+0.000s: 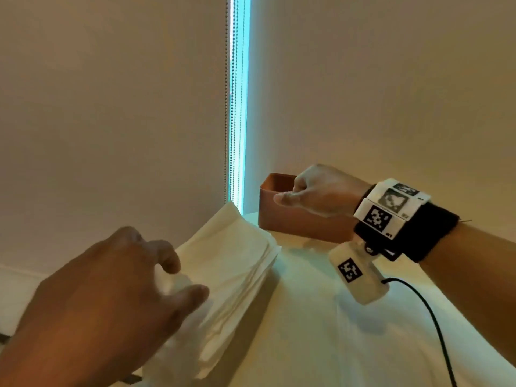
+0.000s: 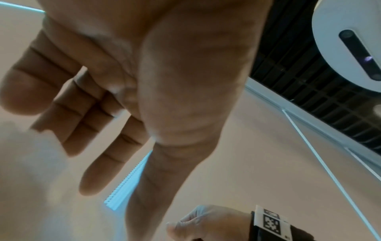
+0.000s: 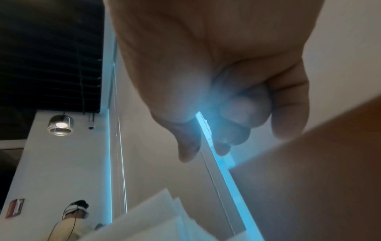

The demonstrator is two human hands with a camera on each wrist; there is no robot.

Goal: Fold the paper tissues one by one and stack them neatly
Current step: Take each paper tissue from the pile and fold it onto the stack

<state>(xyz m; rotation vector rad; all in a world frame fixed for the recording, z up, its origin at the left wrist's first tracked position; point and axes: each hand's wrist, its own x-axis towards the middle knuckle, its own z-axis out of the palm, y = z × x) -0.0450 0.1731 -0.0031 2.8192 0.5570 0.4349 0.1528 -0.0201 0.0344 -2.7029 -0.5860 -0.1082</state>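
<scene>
A thick stack of white paper tissues [image 1: 237, 261] lies on the white table [image 1: 335, 331], running back toward the wall. My left hand [image 1: 185, 276] hovers over the stack's near end, its fingers loosely spread and fairly straight in the left wrist view [image 2: 82, 146]. Under it is a blurred white tissue [image 1: 178, 286], and no finger pinches it. My right hand [image 1: 289, 191] is raised at the near wall of the brown box [image 1: 279, 224]. Its fingers are curled into the palm [image 3: 226, 127], the thumb sticks out, and nothing shows in it.
The brown box [image 3: 319, 179] stands at the back against the blind. A beaded cord [image 1: 226, 107] hangs by the bright window gap. A black cable [image 1: 435, 317] trails from my right wrist camera [image 1: 357, 272] across the table's right side.
</scene>
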